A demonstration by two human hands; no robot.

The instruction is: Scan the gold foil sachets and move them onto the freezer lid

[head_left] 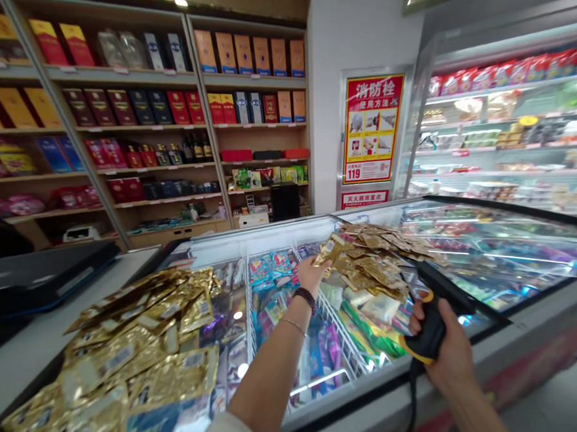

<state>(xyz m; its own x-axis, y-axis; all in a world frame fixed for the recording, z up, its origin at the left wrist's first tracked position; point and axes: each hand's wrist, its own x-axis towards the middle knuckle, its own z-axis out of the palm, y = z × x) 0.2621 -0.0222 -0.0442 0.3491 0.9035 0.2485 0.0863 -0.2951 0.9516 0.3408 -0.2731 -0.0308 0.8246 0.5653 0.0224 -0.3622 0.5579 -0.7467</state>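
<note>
My left hand [313,273], with a beaded bracelet at the wrist, is closed on a gold foil packet [332,247] at the edge of a pile of gold packets [380,259] on the freezer's glass top. Wrapped round the grip of a black and yellow barcode scanner [426,329] is my right hand [448,347]; the scanner's cord hangs down below. A second, larger heap of gold packets [141,344] spreads over the glass on the left, several showing pale labels.
Beneath the glass of the chest freezer [287,429] lie wire baskets [343,335] and colourful packages. A dark device [48,274] stands on the counter at left. Shelves of boxes [139,105] line the back wall, beside a red notice [373,130] and a lit display fridge [510,124].
</note>
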